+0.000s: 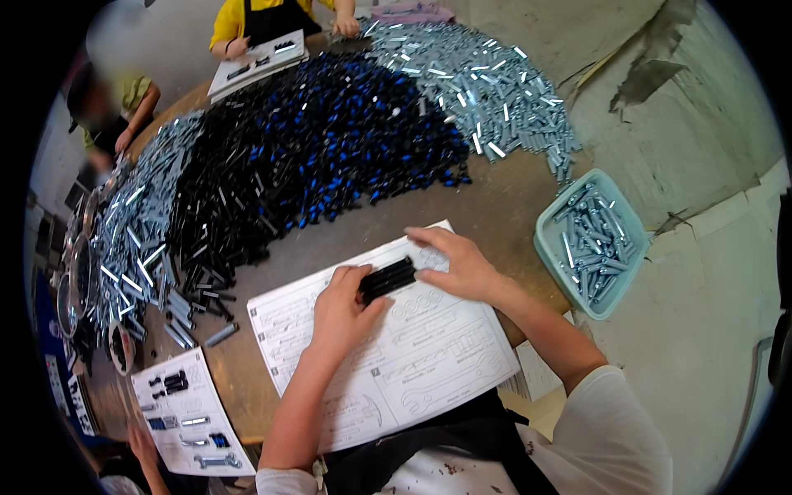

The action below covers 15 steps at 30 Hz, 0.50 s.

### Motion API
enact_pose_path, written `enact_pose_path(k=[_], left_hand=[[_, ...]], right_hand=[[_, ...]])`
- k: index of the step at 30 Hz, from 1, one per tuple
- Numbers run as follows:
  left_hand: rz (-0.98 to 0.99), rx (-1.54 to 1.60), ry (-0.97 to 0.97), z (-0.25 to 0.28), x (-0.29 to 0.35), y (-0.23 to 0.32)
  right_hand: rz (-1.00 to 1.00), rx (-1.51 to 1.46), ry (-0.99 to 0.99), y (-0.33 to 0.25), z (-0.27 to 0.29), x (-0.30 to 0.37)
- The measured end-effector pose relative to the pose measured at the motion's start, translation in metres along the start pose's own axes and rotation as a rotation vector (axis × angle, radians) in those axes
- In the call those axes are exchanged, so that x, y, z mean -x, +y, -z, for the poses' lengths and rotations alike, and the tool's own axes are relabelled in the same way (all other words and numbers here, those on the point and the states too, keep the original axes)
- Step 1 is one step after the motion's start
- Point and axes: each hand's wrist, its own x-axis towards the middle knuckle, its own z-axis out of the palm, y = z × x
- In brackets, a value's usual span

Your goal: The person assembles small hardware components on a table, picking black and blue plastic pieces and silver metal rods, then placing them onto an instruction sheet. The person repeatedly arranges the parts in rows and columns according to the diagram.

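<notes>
A small row of black bolts [388, 280] lies side by side on a white printed sheet [450, 342] in front of me. My left hand [340, 309] is closed around their left end, fingers at the far side and thumb near. At the right end, my right hand [462, 266] touches the bolts with its thumb side. Its other fingers stretch out over the sheet, apart from the bolts. Line drawings of tools and hardware cover the paper.
Beyond the sheet spreads a large heap of black and blue parts [330, 140], flanked by silvery metal sleeves [470, 82]. A pale green basket [549, 239] of metal pieces stands at right. A second sheet [186, 412] with parts lies left. Other people work around the table.
</notes>
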Motion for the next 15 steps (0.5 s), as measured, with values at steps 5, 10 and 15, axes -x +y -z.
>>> enact_pose_path(k=[5,10,15], left_hand=[[0.105,0.136,0.056,0.004,-0.021,-0.007],[-0.054,-0.075,0.062,-0.011,-0.097,0.011],[-0.266,-0.367,0.249,-0.068,-0.163,-0.015]], right_hand=[[-0.397,0.176,0.260,0.069,0.054,-0.036],[-0.391,0.370,0.156,0.123,0.071,-0.077],[-0.199,0.316,0.183,0.111,0.028,-0.083]])
